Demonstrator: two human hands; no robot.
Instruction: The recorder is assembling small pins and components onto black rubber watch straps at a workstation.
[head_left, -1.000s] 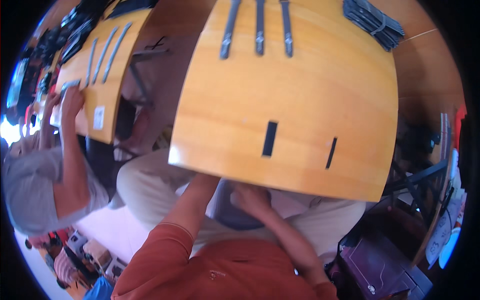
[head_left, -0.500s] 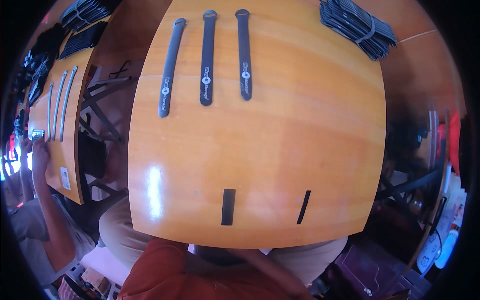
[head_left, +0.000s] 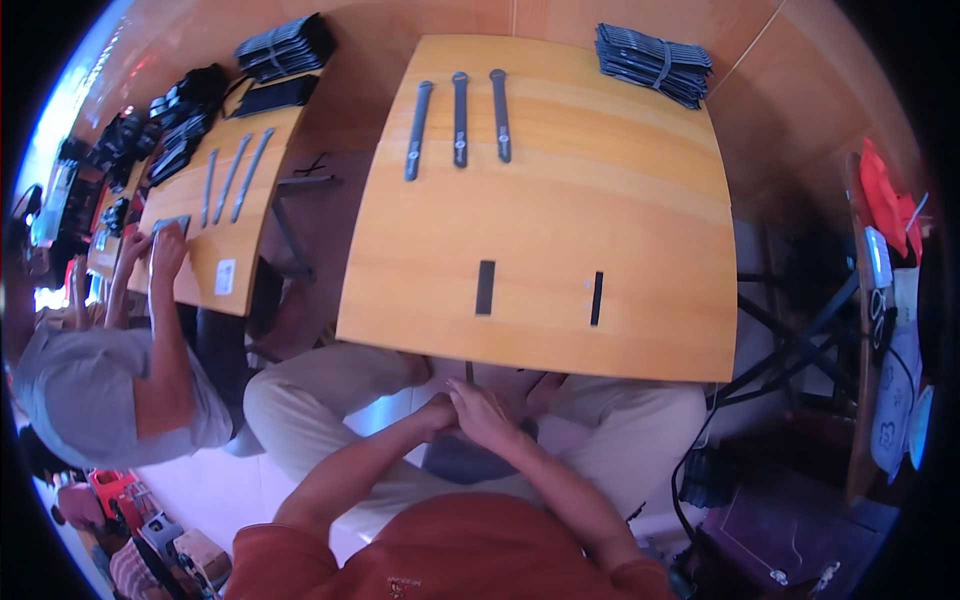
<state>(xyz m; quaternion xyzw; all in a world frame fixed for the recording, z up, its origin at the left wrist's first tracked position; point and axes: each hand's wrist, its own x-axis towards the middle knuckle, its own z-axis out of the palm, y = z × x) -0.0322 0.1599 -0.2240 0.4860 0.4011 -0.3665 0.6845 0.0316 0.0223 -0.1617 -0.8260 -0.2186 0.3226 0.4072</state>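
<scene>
Bare left hand (head_left: 436, 416) and bare right hand (head_left: 484, 414) are touching each other over the lap, just off the near edge of the worktop (head_left: 560, 220). Right is overlapping left and hiding some of its fingers. Grip state: can't tell if either is clenched or grasping something. A narrow dark sliver (head_left: 468, 372) is showing just above the fingers; can't tell whether it's held or sitting behind. A dark grey rounded seat (head_left: 470, 460) is showing below the hands, partly covered by the forearms.

Nearest pieces on the worktop: a flat black rectangular strip (head_left: 484, 287) is lying near the front edge, a thinner black strip (head_left: 597, 298) is lying to its right, well apart. Three long dark grey straps with slotted heads (head_left: 460, 120) are lying side by side toward the back left, print too small to make out. A banded stack of dark flat pieces (head_left: 655, 65) is sitting at the back right corner.

Surface is light orange wood, glossy. To the left, a co-worker in a grey top (head_left: 85, 390) is working at a second wooden worktop (head_left: 190, 270); the item in those hands is unclear. Far left is blurring into glare. A purple box (head_left: 760, 530) is standing lower right, partly in shadow.
</scene>
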